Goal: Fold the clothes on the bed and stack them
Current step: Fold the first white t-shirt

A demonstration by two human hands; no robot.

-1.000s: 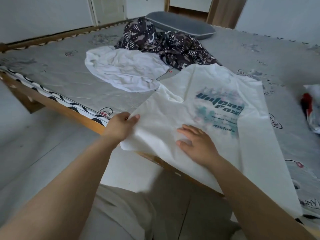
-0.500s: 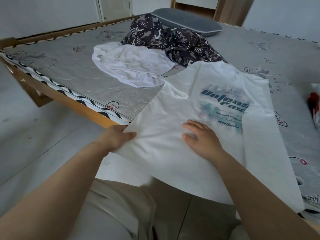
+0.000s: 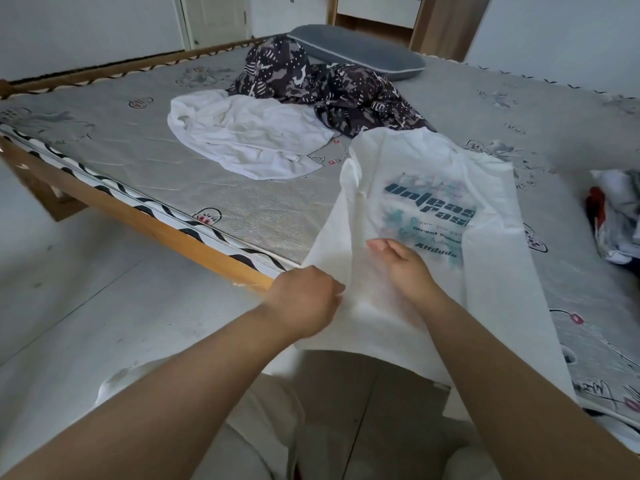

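printed white T-shirt (image 3: 485,188) spread, bed (image 3: 138,161) edge

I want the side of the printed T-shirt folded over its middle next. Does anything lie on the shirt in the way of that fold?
Only the right hand, resting open on the printed T-shirt below the print. The left hand grips the shirt's left edge, raised. The white garment and the patterned garment lie farther up the bed.

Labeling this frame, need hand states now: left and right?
Left hand: closed, gripping the left edge of the printed white T-shirt.
Right hand: open, fingers straight, resting on the shirt; no grip.
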